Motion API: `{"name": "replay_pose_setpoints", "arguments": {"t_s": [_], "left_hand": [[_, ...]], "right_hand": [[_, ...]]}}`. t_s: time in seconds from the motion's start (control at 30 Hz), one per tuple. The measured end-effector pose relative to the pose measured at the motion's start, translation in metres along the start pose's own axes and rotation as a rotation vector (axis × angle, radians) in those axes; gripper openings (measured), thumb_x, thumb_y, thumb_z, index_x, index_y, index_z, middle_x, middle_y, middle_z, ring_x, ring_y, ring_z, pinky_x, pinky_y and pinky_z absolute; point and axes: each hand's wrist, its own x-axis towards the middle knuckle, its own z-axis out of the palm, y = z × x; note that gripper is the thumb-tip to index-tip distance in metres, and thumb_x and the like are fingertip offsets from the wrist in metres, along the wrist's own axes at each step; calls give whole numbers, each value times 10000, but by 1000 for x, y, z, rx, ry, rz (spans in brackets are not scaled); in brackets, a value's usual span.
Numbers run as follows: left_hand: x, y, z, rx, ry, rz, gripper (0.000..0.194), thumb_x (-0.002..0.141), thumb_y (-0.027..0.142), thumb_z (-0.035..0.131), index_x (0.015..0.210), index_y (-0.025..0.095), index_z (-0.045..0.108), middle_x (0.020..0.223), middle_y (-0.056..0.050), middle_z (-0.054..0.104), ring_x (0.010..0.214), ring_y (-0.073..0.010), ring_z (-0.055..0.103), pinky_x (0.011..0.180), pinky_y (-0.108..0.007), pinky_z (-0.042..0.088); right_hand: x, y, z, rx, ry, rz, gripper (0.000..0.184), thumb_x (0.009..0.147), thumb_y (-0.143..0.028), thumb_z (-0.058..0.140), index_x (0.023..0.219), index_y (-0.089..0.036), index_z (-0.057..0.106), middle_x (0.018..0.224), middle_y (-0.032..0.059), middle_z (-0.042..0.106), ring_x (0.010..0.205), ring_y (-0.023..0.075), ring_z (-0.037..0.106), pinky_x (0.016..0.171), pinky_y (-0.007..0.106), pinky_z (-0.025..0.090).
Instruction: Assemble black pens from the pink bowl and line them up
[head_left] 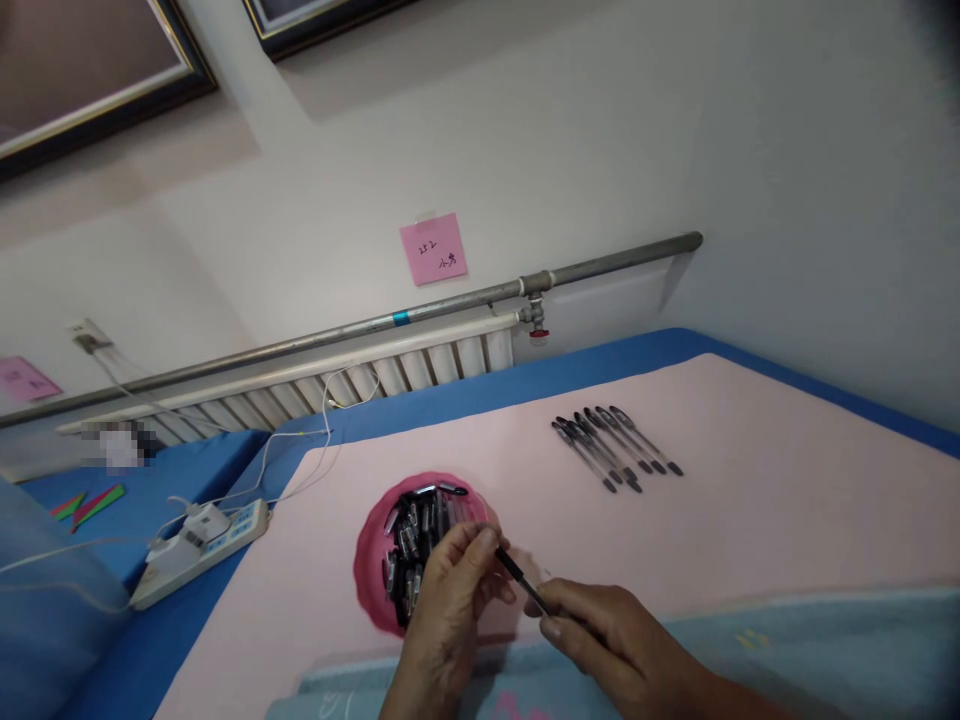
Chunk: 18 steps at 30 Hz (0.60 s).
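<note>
Both hands hold one slim pen (523,578) with a clear barrel and a dark section. Its upper-left end lies between the thumb and fingers of my left hand (454,590). The other end is pinched by my right hand (611,630); the fingers hide both tips. Just behind my left hand is a pink scalloped bowl (367,590), partly covered by it. Inside lie many black pen caps (409,540) and some clear, slender pieces. Farther right, several capped pens (615,445) with clear barrels lie side by side in a slanted group.
Pink sheeting (750,500) covers the blue tabletop (645,350). A light-blue cloth (810,640) lies along the near edge. At left are a power strip (247,525) with plugs and white cables (266,455). A radiator (420,370) and pipe (315,345) run along the wall.
</note>
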Motion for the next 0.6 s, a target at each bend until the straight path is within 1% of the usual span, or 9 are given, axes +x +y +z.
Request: {"name": "replay_pose_setpoints", "arguments": {"t_s": [0.07, 0.1, 0.17, 0.23, 0.27, 0.37, 0.47, 0.53, 0.6], "left_hand": [[1, -1, 0, -17, 20, 10, 194, 639, 275, 741, 650, 139, 603, 554, 30, 571, 462, -53, 499, 480, -174, 390], [0, 0, 0, -28, 23, 12, 195, 626, 256, 751, 636, 136, 598, 553, 30, 569, 472, -52, 504, 493, -171, 394], [-1, 1, 1, -38, 3, -3, 199, 617, 253, 756, 695, 122, 628, 661, -10, 625, 548, -69, 546, 539, -181, 420], [-2, 1, 4, -34, -18, -33, 259, 639, 299, 739, 795, 112, 652, 787, -59, 657, 616, -98, 577, 566, -206, 442], [-3, 0, 5, -30, -22, -43, 275, 651, 319, 728, 816, 112, 653, 802, -68, 659, 626, -107, 582, 568, -217, 446], [-3, -4, 7, -20, -11, -24, 213, 641, 297, 735, 713, 128, 626, 653, -19, 628, 548, -91, 550, 539, -207, 424], [-2, -5, 4, -26, -2, 17, 172, 623, 223, 747, 624, 131, 602, 569, 5, 600, 521, -71, 526, 543, -183, 401], [-3, -2, 3, -59, -26, 18, 132, 631, 202, 739, 659, 123, 637, 627, -18, 630, 586, -86, 559, 589, -190, 419], [-7, 3, 4, -107, -84, -8, 138, 638, 195, 733, 728, 110, 671, 716, -50, 657, 671, -117, 594, 658, -219, 445]], "right_hand": [[0, -2, 0, 0, -8, -3, 249, 887, -336, 392, 739, -197, 535, 597, -47, 425, 563, 120, 423, 549, 212, 327], [0, -3, 0, -2, -15, -1, 246, 887, -329, 391, 739, -196, 536, 591, -50, 413, 557, 119, 418, 544, 211, 325], [0, -4, 0, -11, -24, 2, 247, 891, -319, 387, 730, -195, 528, 587, -53, 395, 550, 115, 407, 531, 210, 319], [0, -3, 1, -28, -12, -7, 254, 895, -322, 385, 712, -197, 508, 597, -50, 410, 558, 115, 411, 535, 212, 321], [0, -3, 1, -33, 2, -17, 254, 897, -325, 385, 708, -198, 498, 610, -46, 428, 569, 116, 420, 547, 214, 328], [-1, -1, 2, -2, 39, -54, 240, 899, -336, 393, 733, -201, 502, 656, -27, 488, 609, 125, 448, 593, 225, 356], [-1, 3, 3, 115, 27, -31, 249, 887, -376, 419, 772, -197, 548, 625, -30, 489, 577, 117, 438, 561, 216, 358], [-1, 6, 5, 262, -25, 34, 285, 885, -404, 405, 800, -186, 568, 553, -50, 446, 486, 98, 396, 481, 202, 329], [-1, 8, 7, 431, -100, 96, 340, 887, -433, 366, 804, -172, 566, 496, -70, 399, 389, 79, 331, 402, 197, 279]]}}
